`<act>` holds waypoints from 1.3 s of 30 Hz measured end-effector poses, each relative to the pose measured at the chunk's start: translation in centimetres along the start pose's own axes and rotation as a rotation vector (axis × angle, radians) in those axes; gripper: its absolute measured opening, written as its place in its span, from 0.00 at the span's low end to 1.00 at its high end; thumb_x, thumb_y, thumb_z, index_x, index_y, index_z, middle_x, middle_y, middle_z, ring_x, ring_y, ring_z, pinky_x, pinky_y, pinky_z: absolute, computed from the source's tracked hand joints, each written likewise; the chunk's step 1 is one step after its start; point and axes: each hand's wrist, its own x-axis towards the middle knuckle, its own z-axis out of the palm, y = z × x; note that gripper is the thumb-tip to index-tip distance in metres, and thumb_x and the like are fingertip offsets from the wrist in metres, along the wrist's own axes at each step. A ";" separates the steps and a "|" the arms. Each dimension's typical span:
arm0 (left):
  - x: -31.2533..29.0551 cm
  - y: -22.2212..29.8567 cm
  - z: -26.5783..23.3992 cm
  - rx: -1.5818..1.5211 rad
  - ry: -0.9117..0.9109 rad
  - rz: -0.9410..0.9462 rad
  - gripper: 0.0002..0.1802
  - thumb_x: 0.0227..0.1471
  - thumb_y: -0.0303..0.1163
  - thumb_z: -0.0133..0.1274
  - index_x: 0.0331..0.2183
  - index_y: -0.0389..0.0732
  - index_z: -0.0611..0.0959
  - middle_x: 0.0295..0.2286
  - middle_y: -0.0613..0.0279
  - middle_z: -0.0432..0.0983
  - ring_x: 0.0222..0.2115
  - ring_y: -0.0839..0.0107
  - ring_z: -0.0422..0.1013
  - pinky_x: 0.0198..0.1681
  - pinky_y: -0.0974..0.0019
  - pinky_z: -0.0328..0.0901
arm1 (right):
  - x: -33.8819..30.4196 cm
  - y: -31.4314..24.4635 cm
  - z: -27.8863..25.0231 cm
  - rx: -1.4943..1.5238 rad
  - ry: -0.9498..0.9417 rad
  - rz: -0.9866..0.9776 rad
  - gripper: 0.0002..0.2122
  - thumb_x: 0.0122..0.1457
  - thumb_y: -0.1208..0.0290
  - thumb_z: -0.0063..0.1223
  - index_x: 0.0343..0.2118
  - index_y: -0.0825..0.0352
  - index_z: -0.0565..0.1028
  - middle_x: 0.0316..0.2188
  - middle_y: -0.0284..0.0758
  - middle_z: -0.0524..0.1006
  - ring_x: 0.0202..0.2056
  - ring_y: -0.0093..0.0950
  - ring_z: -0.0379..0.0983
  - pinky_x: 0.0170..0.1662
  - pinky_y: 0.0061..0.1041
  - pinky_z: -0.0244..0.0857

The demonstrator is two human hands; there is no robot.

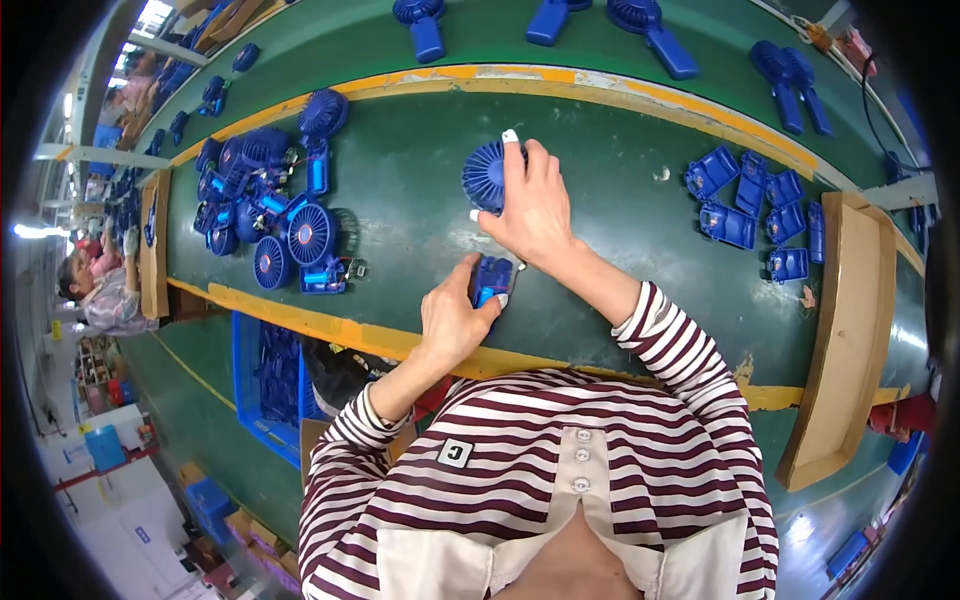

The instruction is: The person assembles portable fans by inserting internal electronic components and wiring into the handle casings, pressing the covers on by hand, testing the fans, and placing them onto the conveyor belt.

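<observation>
In front of me on the green bench lies a blue handheld fan, its round slatted head pointing away from me. Across the right side of that head is my right hand, fingers wrapped over it, with white covers on the thumb and a fingertip. My left hand grips the fan's opened handle nearer to me, thumb and fingers on its two sides. A shiny blue battery cell shows in the handle beside the left thumb. The part of the fan between my hands is partly hidden.
Several opened fans are heaped at left; several blue handle covers lie at right. A cardboard tray crosses the bench's right end. Beyond the yellow edge, assembled fans lie on a green surface. A blue crate stands below left; another person sits farther left.
</observation>
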 end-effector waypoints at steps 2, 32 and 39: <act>0.6 -0.1 0.8 -0.285 -0.118 -0.056 0.20 0.36 0.28 0.55 0.37 0.33 0.75 0.24 0.54 0.75 0.25 0.59 0.73 0.28 0.63 0.66 | -0.5 0.8 -1.3 0.345 0.107 0.095 0.40 0.34 0.66 0.63 0.51 0.74 0.55 0.46 0.50 0.59 0.46 0.43 0.59 0.47 0.37 0.58; 4.1 7.8 5.9 -1.000 -0.669 -0.229 0.15 0.45 0.21 0.49 0.39 0.34 0.71 0.27 0.56 0.74 0.22 0.71 0.72 0.26 0.70 0.69 | -8.6 5.5 -10.0 1.408 0.180 0.709 0.19 0.47 0.76 0.55 0.43 0.69 0.66 0.35 0.32 0.73 0.35 0.20 0.68 0.38 0.21 0.62; 4.1 7.8 5.3 -0.927 -0.632 -0.144 0.14 0.46 0.22 0.50 0.38 0.34 0.72 0.27 0.59 0.75 0.22 0.75 0.72 0.26 0.73 0.68 | -8.5 6.0 -10.2 1.451 0.147 0.661 0.19 0.47 0.75 0.55 0.43 0.69 0.66 0.36 0.32 0.72 0.37 0.20 0.68 0.41 0.21 0.62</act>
